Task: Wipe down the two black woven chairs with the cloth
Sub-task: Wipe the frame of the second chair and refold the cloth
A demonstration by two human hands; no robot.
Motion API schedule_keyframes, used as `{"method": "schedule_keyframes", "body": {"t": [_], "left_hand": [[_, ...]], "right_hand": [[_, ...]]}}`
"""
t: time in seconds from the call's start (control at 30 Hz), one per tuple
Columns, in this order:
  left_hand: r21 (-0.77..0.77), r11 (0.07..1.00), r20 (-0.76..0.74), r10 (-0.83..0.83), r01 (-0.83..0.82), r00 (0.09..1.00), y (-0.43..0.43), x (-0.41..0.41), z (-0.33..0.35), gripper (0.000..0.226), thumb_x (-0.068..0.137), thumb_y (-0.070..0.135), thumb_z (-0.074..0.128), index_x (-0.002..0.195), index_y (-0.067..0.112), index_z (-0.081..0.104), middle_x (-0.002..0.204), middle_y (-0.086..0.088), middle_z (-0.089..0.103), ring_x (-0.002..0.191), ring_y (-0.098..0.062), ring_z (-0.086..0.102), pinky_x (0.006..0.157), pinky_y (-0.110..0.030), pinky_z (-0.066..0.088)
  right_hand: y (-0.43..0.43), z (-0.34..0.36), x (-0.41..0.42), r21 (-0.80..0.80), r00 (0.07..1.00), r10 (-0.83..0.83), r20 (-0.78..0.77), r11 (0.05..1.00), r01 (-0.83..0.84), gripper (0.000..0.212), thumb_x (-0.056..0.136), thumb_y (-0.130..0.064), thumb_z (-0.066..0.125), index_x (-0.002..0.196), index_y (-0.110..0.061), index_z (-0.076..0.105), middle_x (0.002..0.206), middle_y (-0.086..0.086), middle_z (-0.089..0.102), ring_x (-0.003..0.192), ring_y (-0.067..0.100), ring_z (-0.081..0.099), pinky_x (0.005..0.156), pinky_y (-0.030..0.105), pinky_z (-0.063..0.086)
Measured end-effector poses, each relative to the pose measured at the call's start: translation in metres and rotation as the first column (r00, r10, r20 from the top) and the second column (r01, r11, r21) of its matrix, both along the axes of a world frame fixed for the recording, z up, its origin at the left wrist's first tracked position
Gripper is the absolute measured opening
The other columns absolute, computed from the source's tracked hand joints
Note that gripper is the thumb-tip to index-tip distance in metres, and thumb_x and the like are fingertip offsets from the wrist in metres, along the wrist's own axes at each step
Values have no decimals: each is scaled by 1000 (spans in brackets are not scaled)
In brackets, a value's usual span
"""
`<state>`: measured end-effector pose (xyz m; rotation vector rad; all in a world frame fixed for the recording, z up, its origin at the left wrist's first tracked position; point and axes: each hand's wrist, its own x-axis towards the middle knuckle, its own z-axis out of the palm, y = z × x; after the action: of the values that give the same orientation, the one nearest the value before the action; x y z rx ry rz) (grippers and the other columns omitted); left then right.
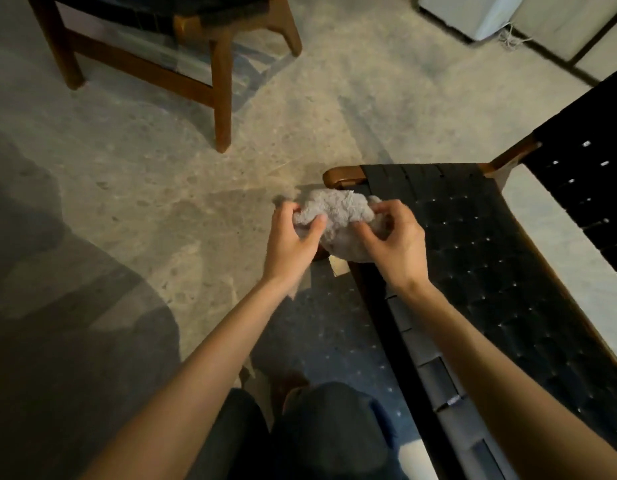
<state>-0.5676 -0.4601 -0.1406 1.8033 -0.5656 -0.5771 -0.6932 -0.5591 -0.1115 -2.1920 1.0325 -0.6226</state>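
Observation:
A bunched grey cloth point(338, 216) is held between both hands just off the front left corner of the near black woven chair point(473, 258). My left hand point(293, 237) pinches its left side with thumb and fingers. My right hand point(393, 240) pinches its right side, over the seat's edge. The near chair's woven seat fills the right of the view, with its black woven back point(584, 174) rising at the far right. A second black woven chair point(182, 39) with brown wooden legs stands at the top left, only its lower frame and seat edge showing.
The floor point(161, 188) is pale speckled stone, with a large shadow on the left. White cabinets or boxes point(542, 22) line the top right. My knees in dark trousers point(300, 434) are at the bottom centre, close to the near chair.

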Motion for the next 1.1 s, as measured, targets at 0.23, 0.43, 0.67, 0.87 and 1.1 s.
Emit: {"method": "schedule_keyframes", "body": {"t": [0.23, 0.43, 0.67, 0.87, 1.1], "left_hand": [[-219, 973, 55, 92, -78, 994, -59, 7, -19, 24, 88, 17, 65, 107, 11, 51, 103, -2, 63, 91, -11, 60, 78, -20, 49], [-219, 970, 92, 123, -101, 988, -59, -2, -25, 34, 86, 14, 66, 117, 2, 57, 111, -9, 65, 102, -19, 61, 90, -31, 49], [-150, 988, 173, 7, 19, 985, -36, -38, -34, 43, 88, 23, 65, 127, 8, 54, 123, -4, 61, 112, -19, 57, 92, -26, 46], [-188, 981, 171, -16, 49, 985, -5, -84, -52, 50, 89, 32, 63, 132, 11, 51, 123, 0, 61, 109, -9, 56, 90, -16, 42], [-213, 976, -25, -58, 51, 998, -25, -60, -45, 56, 95, 24, 55, 146, 17, 31, 137, -3, 50, 120, -13, 50, 91, -17, 42]], "right_hand": [[-17, -30, 31, -121, 995, -54, 82, 991, 63, 36, 90, -28, 63, 122, -13, 53, 116, -2, 45, 109, 8, 46, 85, 14, 36], [-7, -33, 27, -180, 990, -97, 106, 977, 115, 31, 90, -21, 63, 118, -8, 57, 115, 4, 54, 110, 17, 50, 92, 22, 38], [11, -29, -19, -158, 996, -90, 21, 983, 92, 32, 91, -24, 63, 120, -11, 58, 114, -1, 55, 96, 2, 47, 80, 9, 39], [36, -27, -64, -186, 998, -56, 10, 981, 57, 29, 87, -19, 69, 113, -10, 61, 106, -3, 55, 94, 6, 52, 81, 18, 44], [27, -28, -37, -214, 994, -82, 74, 972, 96, 30, 87, -19, 68, 116, -10, 62, 114, 3, 61, 97, 1, 51, 81, 8, 40]]}}
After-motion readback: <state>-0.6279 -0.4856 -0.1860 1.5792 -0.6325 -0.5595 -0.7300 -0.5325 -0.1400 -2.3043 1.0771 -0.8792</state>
